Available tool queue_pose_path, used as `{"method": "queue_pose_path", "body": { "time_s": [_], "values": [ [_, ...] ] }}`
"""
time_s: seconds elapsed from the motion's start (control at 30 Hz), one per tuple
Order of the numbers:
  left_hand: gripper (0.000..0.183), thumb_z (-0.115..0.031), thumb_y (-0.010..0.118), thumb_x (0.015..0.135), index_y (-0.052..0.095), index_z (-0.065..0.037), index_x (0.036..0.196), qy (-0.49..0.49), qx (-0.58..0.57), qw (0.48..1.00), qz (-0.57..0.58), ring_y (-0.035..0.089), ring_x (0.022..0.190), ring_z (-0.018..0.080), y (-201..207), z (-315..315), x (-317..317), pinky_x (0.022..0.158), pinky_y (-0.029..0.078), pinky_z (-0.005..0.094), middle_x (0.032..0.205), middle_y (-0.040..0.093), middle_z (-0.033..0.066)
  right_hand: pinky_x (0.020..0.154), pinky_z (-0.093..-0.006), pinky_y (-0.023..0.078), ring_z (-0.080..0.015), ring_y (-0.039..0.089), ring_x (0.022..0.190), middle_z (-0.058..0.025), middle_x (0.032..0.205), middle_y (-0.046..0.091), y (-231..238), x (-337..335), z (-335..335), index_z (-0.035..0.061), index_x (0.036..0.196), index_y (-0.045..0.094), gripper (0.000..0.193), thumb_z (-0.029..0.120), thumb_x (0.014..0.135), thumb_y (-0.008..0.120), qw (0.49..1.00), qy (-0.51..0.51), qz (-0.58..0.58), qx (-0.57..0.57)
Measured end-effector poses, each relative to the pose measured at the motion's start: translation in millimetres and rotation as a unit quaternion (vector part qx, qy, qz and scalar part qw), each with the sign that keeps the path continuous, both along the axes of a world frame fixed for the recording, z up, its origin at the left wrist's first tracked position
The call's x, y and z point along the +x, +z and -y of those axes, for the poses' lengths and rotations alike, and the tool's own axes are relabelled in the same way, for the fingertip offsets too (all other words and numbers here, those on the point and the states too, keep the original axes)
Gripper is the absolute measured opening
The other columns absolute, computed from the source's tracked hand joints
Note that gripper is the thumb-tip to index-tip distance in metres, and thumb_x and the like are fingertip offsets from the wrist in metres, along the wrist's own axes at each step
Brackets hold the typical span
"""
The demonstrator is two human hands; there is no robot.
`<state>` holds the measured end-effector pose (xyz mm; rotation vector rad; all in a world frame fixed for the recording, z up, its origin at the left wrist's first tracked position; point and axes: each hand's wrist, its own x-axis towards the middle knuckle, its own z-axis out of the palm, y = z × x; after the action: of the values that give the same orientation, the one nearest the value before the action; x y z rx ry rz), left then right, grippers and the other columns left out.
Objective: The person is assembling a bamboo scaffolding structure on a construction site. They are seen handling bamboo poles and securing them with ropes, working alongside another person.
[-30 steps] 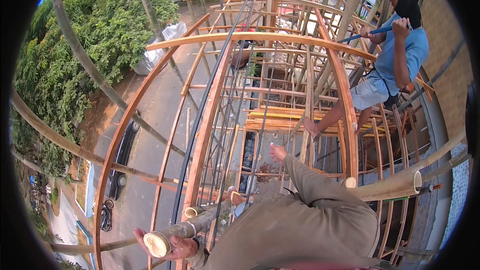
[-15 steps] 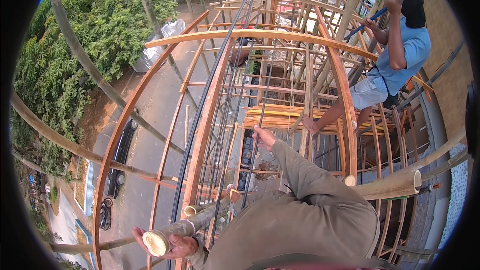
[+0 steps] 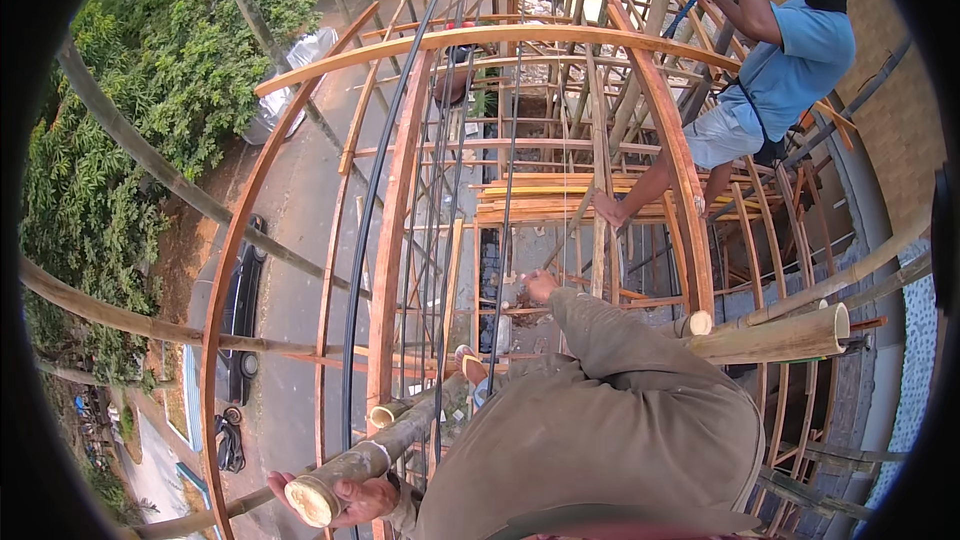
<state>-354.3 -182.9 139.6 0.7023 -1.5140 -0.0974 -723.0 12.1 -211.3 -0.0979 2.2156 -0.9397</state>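
Note:
My left hand (image 3: 345, 502) is closed around the near end of a thick bamboo pole (image 3: 365, 458), supporting it from beneath at the lower left. The pole slants up and to the right, beside another cut bamboo end (image 3: 383, 417). My right arm reaches forward, and my right hand (image 3: 540, 286) hangs just right of a thin dark rod (image 3: 505, 240), apart from it. Its fingers are small and indistinct, so their grip cannot be made out. Below it shows a foot in a sandal (image 3: 472, 368).
Wooden beams (image 3: 395, 230) and dark rods surround me, high above a road (image 3: 290, 325) with a parked dark vehicle (image 3: 240, 315). A thick bamboo pole (image 3: 775, 337) juts out at right. A co-worker in a blue shirt (image 3: 800, 55) stands barefoot on the framework, holding a blue tool (image 3: 685, 12).
My right hand, earlier touching the thin rod, is now apart from it. The left hand keeps its hold on the bamboo pole. The co-worker's arms and blue tool have shifted upward. The view has shifted slightly.

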Motion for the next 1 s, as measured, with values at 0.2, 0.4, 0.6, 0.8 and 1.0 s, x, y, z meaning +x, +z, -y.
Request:
{"method": "queue_pose_path", "body": {
  "time_s": [0.2,0.4,0.6,0.8,1.0],
  "values": [
    [0.077,-0.05,0.058,0.093,0.037,0.008,0.138,0.007,0.021,1.0,-0.004,0.045,0.129,0.0396,-2,-2,1,0.109,0.038,0.055,0.138,0.046,0.0262,0.098,-0.047,0.047,-0.0384,0.059,0.115,-0.0231,0.118,0.064,-89,67,-121,0.0018,0.122,0.06,0.055,0.042,0.086,0.065,0.922,0.287,0.045,0.255],
    [0.076,-0.05,0.057,0.093,0.039,0.009,0.138,0.011,0.011,1.0,0.002,0.046,0.128,0.0392,-6,0,3,0.108,0.038,0.0532,0.138,0.046,0.0262,0.097,-0.0444,0.048,-0.0384,0.061,0.112,-0.024,0.117,0.065,-63,41,-141,-0.0005,0.119,0.064,0.055,0.039,0.082,0.07,0.972,0.108,0.012,0.21],
    [0.08,-0.054,0.06,0.091,0.04,0.008,0.137,-0.004,0.017,1.0,-0.024,0.046,0.128,0.0383,-2,1,-1,0.108,0.038,0.0514,0.137,0.047,0.0249,0.099,-0.0406,0.046,-0.0358,0.06,0.115,-0.0264,0.119,0.063,44,-112,-78,-0.0012,0.142,0.039,0.074,0.036,0.084,0.068,0.981,-0.048,-0.186,0.016],
    [0.082,-0.056,0.061,0.089,0.04,0.008,0.137,0.0,0.007,1.0,-0.009,0.047,0.128,0.0368,7,-3,-7,0.108,0.039,0.0511,0.136,0.048,0.0233,0.108,-0.0422,0.037,-0.0392,0.049,0.127,-0.0282,0.135,0.052,184,-258,-50,-0.0002,0.148,0.028,0.078,0.03,0.086,0.065,0.899,-0.22,-0.357,-0.124],
    [0.081,-0.055,0.061,0.09,0.039,0.007,0.137,0.01,0.011,1.0,0.0,0.046,0.129,0.0367,-1,0,0,0.108,0.04,0.0523,0.137,0.048,0.0224,0.108,-0.0431,0.038,-0.0386,0.054,0.123,-0.0252,0.127,0.059,157,-225,-40,0.0027,0.144,0.037,0.072,0.032,0.084,0.066,0.954,-0.114,-0.265,-0.085]
  ]
}}
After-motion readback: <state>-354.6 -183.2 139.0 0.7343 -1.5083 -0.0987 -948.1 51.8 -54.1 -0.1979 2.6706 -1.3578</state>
